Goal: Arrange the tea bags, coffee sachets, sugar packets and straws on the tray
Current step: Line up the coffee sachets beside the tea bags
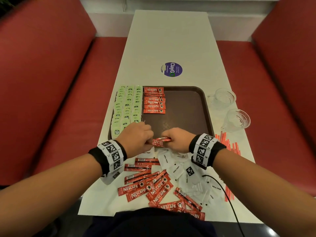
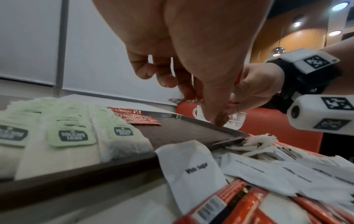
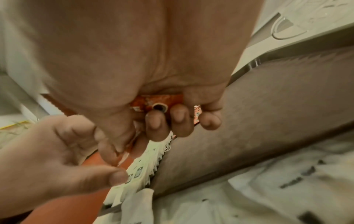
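Red foil sachets (image 1: 159,140), flat and narrow, are sitting in a small bundle over the tray's (image 1: 186,106) 6 o'clock rim, the right hand (image 1: 177,140) curling its fingers (image 3: 155,121) round one end while the left hand (image 1: 136,140) is pinching the other. Toward 11 o'clock, green paper tea bags (image 1: 127,106) are lying in overlapping columns beside a sachet row (image 1: 154,100). Loose sachets (image 1: 150,187), white sugar packets (image 1: 177,170) and thin straws (image 1: 228,142) are littering the table (image 1: 171,40).

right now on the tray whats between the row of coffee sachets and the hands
Bare brown tray floor: nothing lies between the Nescafe sachet row and the left hand and right hand. The head view shows this.
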A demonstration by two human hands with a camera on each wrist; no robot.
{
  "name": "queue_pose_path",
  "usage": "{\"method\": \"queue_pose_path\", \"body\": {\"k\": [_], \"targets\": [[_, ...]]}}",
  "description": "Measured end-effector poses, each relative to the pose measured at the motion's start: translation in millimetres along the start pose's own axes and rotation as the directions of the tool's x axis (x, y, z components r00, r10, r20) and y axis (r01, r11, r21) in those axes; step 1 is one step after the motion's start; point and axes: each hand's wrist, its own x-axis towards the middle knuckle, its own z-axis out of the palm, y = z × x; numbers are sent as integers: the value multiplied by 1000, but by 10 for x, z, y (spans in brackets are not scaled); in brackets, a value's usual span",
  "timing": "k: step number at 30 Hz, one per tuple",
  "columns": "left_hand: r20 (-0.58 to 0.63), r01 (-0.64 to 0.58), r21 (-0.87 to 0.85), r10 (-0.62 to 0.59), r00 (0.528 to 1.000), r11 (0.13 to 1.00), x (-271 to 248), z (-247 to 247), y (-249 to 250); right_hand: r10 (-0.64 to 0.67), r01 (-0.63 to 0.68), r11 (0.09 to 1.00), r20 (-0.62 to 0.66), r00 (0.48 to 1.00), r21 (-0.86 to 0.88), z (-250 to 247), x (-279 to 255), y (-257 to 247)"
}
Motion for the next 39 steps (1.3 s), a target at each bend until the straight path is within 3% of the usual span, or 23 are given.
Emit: {"method": "queue_pose_path", "body": {"k": [5, 8, 13, 18, 24, 32, 36, 39], "targets": [[102, 125, -84, -116, 988, 989, 160, 8, -106, -7, -4, 993, -98, 995, -115, -51, 73, 137], [147, 166, -45, -158, 977, 985, 299, 35, -175, 22, -42, 988, -133, 991, -150, -83, 106, 193], [143, 338, 121, -353, 925, 933, 633, 89, -396, 152, -176, 981, -234, 960, -84, -136, 112, 270], [204, 432, 244, -482, 852, 868, 950, 172, -590, 133, -163, 978, -211, 968, -134, -151, 96, 367], [168, 484, 272, -536, 827, 832, 1190, 173, -681, 152, -156, 988, -202, 968, -5, -149, 108, 459], [107, 487, 159, -505, 856, 859, 1216, 93, -682, 160, -165, 986, -217, 963, -5, -224, 201, 442], [104, 305, -180, -290, 951, 935, 1124, -26, -550, 150, -161, 987, -233, 961, -29, -250, 228, 446], [178, 128, -215, -90, 980, 968, 1031, -94, -393, 112, -123, 992, -258, 960, -24, -277, 231, 426]]}}
